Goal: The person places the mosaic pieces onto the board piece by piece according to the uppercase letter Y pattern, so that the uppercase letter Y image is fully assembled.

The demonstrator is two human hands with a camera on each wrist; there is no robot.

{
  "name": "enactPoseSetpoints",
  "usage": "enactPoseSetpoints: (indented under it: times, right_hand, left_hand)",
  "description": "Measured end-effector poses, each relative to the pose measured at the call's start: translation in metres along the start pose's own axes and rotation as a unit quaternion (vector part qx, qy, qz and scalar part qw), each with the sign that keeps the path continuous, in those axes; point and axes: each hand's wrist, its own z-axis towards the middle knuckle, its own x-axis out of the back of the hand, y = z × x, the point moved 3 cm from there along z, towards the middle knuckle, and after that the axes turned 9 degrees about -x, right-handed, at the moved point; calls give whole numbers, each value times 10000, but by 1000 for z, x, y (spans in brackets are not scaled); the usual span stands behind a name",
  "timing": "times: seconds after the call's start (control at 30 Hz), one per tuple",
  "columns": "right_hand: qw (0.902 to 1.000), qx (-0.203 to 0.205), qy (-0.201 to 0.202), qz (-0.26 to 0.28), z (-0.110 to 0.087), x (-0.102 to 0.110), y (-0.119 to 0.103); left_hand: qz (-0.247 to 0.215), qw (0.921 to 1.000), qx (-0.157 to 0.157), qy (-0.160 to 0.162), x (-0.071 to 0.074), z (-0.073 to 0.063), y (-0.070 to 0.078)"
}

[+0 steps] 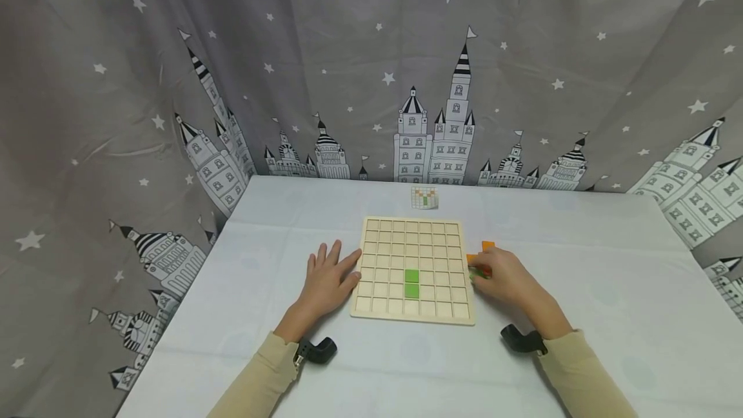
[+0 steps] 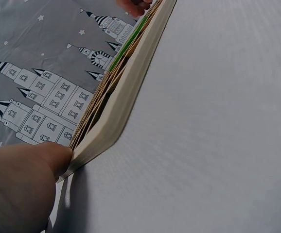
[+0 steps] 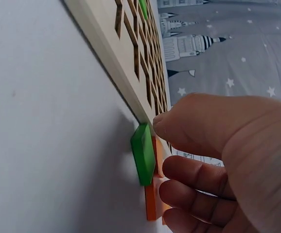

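Observation:
A pale wooden grid board [image 1: 383, 302] lies on the table, with two green square tiles [image 1: 412, 283] seated one above the other in its cells. My left hand [image 1: 327, 282] has its fingers spread at the board's left edge, the thumb [image 2: 58, 158] touching the rim. Beside the board's right edge, my right hand [image 1: 505, 276] is over a small group of loose tiles. A green tile [image 3: 143, 155] lies tilted by the right thumb's tip, with orange tiles [image 3: 150, 204] next to it. The right index fingertip is hidden in the right wrist view, so a pinch cannot be confirmed.
Behind the board lies a small card [image 1: 425, 197] printed with a coloured grid pattern. A white cloth [image 1: 580, 263] covers the table, and a grey curtain [image 1: 348, 37] with castles and stars hangs along its back and sides.

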Motion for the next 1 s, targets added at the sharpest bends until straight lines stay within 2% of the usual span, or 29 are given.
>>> enactPoseSetpoints:
  times: [0.17, 0.4, 0.73, 1.0]
  right_hand:
    - [9998, -193, -35, 15, -4, 1, 2]
    - [9996, -276, -35, -48, -10, 3, 5]
    - [9975, -680, -197, -11, -19, 3, 8]
    - [9969, -747, -253, -4, -22, 1, 10]
  left_hand:
    - [-1, 10000, -44, 87, 0, 0, 0]
    - [25, 10000, -20, 60, 0, 0, 0]
    - [7, 10000, -5, 50, 0, 0, 0]
    - [-15, 10000, 7, 22, 0, 0, 1]
